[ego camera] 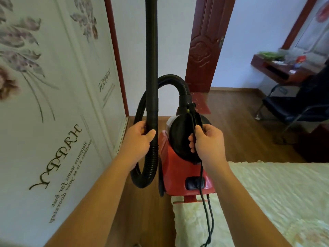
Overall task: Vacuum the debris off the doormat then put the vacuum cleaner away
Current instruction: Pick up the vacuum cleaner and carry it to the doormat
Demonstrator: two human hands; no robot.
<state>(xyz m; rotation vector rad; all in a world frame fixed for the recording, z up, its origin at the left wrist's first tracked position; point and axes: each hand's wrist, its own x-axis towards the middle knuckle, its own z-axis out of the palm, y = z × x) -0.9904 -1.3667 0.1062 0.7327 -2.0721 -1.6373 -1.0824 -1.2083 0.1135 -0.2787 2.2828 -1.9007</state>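
left hand (pixel 140 138): wrapped round the black wand (pixel 151 59), held upright
right hand (pixel 206 139): pinching the power cord (pixel 204 196)
vacuum cleaner (pixel 179 175): red, right by the bed (pixel 267 202)

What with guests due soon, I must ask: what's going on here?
A person grips the wand with the left hand and pinches the cord with the right hand, over the red vacuum beside the bed. The doormat lies by the door, pale specks on it.

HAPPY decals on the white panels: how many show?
2. A large HAPPY decal on the near panel; a smaller HAPPY decal on the far panel. More may be offscreen.
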